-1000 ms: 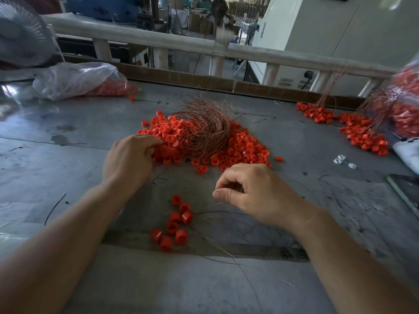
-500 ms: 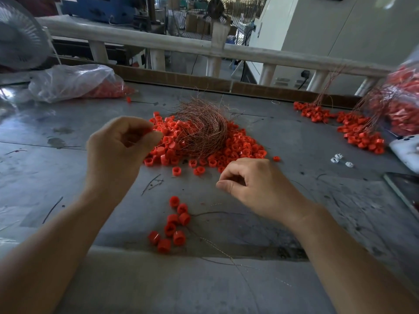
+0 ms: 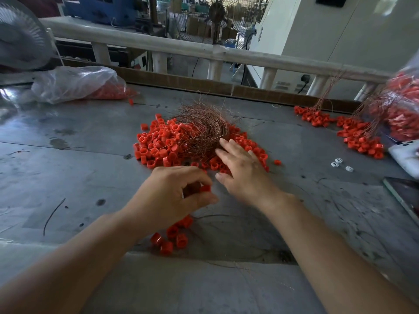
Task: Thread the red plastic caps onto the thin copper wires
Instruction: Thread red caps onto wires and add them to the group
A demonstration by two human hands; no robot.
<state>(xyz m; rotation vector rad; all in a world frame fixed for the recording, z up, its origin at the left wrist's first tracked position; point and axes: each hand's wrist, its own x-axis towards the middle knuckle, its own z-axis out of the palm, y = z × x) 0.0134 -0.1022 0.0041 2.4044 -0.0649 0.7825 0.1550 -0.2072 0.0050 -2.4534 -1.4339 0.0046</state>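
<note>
A: Left hand (image 3: pixel 172 196)?
B: We logged it pinching one small red plastic cap (image 3: pixel 205 188) between thumb and fingertips, above the grey metal table (image 3: pixel 68 155).
A: Right hand (image 3: pixel 242 168)?
B: Fingers straight, spread, holding nothing. We saw the tips at the near edge of the tangled bundle of thin copper wires (image 3: pixel 204 132), which sat on the loose heap of red caps (image 3: pixel 158 143). Hands were near each other, not touching.

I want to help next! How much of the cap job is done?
Done: caps with wires lie bunched far right. In hand: the left hand pinches one red cap; the open right hand touches the copper wire bundle. Left: a big pile of loose caps.
</note>
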